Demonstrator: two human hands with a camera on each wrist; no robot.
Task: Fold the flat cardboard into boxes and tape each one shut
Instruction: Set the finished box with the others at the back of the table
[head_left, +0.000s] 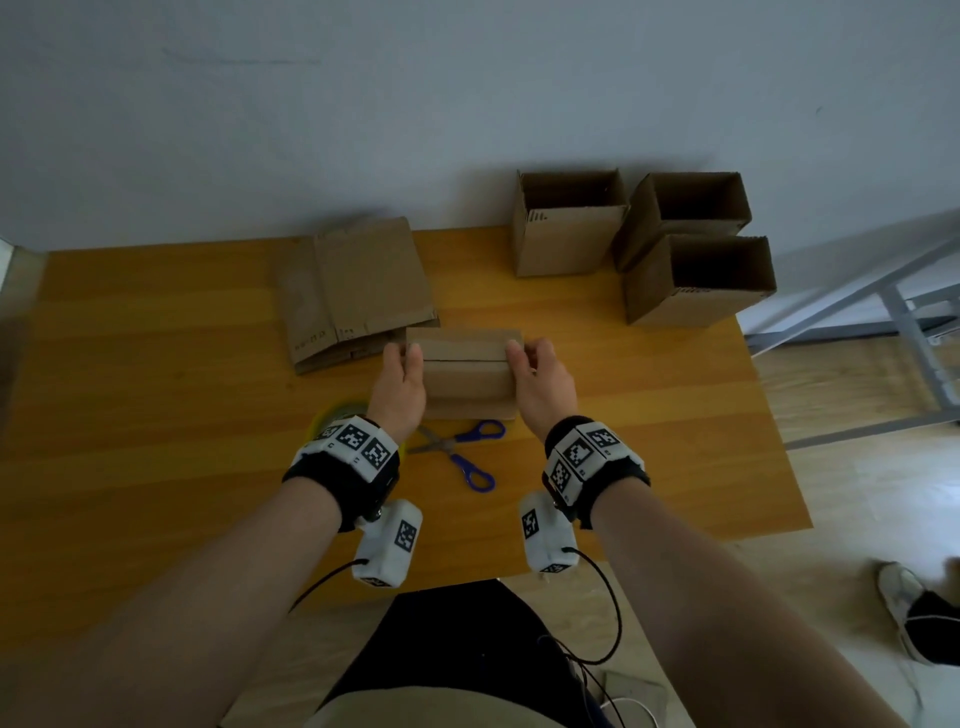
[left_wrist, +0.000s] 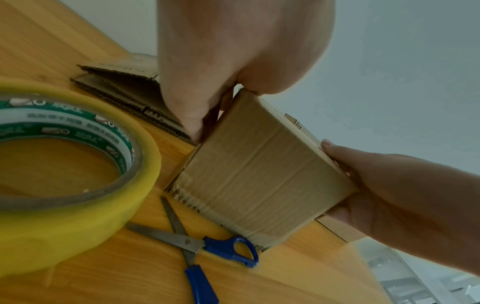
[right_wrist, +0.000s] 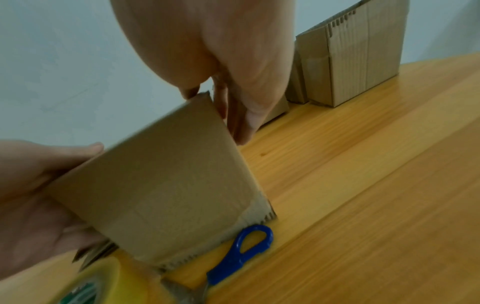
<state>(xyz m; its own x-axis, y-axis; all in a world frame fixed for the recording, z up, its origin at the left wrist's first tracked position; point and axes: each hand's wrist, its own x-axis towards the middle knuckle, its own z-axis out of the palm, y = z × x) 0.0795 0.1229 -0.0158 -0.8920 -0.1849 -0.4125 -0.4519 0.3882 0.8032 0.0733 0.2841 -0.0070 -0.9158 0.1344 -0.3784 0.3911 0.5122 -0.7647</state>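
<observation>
Both hands are on the job: left hand (head_left: 397, 384) and right hand (head_left: 540, 382) each clamp an end of the cardboard box (head_left: 467, 376), thumbs over the top flaps, fingers curled down the sides. The box stands near the middle of the wooden table (head_left: 156, 415), its two top flaps folded in and meeting at a dark seam that runs straight from thumb to thumb. From the wrist views its near face carries glossy bands that look like tape already laid; I can't say how far they run.

Right under the wrists lie the blue-handled scissors (head_left: 465, 449), blades apart, just beside the box, and the yellow tape roll (head_left: 337, 418) peeks out by the left wrist. Both within easy reach, nicely set up.

For this step, I'd judge the trick is keeping the flaps level and the seam tight, then letting one hand hold them down alone while the other fetches the roll. Let go too soon and the flaps could spring up.

Further back, a stack of flat cardboard (head_left: 356, 293) lies touching the box's far left corner. At the far right edge stand three open boxes (head_left: 644, 244), tops not yet closed.
</observation>
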